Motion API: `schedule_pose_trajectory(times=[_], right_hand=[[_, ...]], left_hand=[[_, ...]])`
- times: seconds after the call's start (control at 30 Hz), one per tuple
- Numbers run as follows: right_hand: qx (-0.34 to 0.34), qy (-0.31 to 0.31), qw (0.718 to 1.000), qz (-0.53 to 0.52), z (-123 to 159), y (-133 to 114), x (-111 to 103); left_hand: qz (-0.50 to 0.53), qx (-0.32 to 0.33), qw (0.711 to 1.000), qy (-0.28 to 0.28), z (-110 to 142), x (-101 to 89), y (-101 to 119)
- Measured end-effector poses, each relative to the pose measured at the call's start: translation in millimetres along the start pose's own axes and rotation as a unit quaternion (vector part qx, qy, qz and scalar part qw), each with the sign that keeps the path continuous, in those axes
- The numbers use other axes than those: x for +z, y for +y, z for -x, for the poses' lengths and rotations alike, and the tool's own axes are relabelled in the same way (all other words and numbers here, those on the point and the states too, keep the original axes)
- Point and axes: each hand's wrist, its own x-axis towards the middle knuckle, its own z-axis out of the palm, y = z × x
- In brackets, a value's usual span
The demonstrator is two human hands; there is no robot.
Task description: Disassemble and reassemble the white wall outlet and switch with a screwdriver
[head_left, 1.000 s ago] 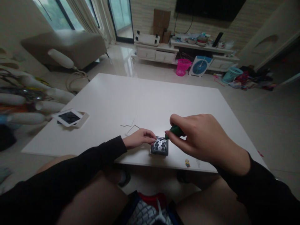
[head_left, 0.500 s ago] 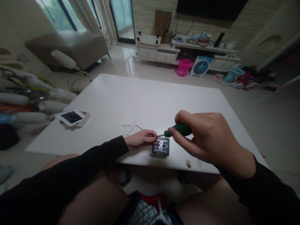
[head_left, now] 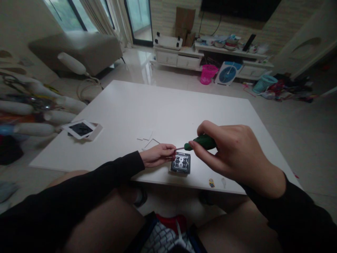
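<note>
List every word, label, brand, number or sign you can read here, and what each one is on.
No text can be read in this view.
Dark square unit: pale marks along its far edge, too small to tell whether they are letters.
Green-handled screwdriver: no readable marking on the part that shows.
Small yellow-and-blue figure on the table: no readable words.
Blue-and-white fan: too blurred to read any label.

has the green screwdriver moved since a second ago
Yes. Judged against the dark square device, the green screwdriver has its handle farther right and higher in view; its tip is now at the left hand's fingertips.
</note>
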Motion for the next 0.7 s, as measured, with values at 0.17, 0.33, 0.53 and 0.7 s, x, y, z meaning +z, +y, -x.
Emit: schedule_pose_trajectory(times=[0.17,0.33,0.53,0.7], right_hand=[[0.026,-0.005,1.0,-0.011,-1.3,2.1,-0.4],[0.023,-0.01,1.0,-0.001,-1.2,-0.1,1.8],[0.023,-0.017,1.0,0.009,-0.9,-0.9,2.5],[0.017,-0.021,1.0,0.01,-0.8,0.1,4.8]], left_hand=[[-0.028,0.007,1.0,0.002,2.3,3.2,1.3],[-0.056,0.002,0.998,-0.008,3.0,4.7,-0.6],[-0.145,0.048,0.988,-0.024,2.0,0.1,9.7],[-0.381,0.159,0.909,0.065,2.4,-10.6,13.0]])
